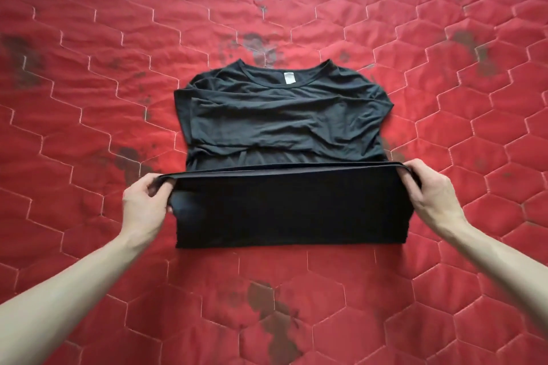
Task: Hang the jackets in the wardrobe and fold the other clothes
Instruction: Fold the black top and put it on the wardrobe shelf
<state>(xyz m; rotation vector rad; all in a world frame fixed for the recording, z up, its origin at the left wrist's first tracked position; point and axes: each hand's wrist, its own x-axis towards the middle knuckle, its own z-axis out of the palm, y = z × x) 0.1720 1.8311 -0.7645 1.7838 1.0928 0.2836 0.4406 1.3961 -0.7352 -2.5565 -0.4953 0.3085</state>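
Observation:
A black T-shirt [281, 115] lies flat on the red quilted bedspread [89, 98], neck away from me, with a white label inside the collar and its sleeves tucked in. Its lower part is lifted off the bed and stretched taut between my hands. My left hand [146, 204] pinches the left corner of the raised hem. My right hand [431, 191] pinches the right corner. The raised cloth hides the bed under it.
The red bedspread with white hexagon stitching and dark worn patches fills the whole view on all sides of the shirt. No other clothes or furniture show.

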